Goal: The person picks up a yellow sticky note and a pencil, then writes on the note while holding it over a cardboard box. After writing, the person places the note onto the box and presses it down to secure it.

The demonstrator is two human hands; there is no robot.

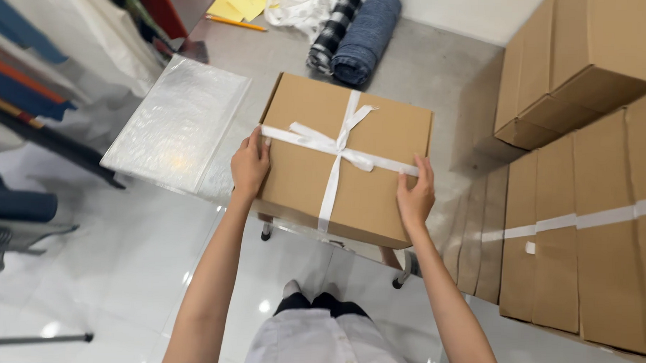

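A flat brown cardboard box (pixel 302 166) tied crosswise with a white ribbon and bow (pixel 338 146) lies at the near edge of a steel table (pixel 427 78). My left hand (pixel 250 165) grips the box's left side, fingers on the ribbon end. My right hand (pixel 415 195) holds the box's right side, thumb on top by the ribbon. Both forearms reach up from below.
A stack of clear bubble bags (pixel 178 123) lies left of the box. Rolled fabrics (pixel 360 32), yellow papers (pixel 240 1) and a pencil sit at the table's back. Stacked cardboard boxes (pixel 587 191) stand at the right. Fabric bolts lean at the left.
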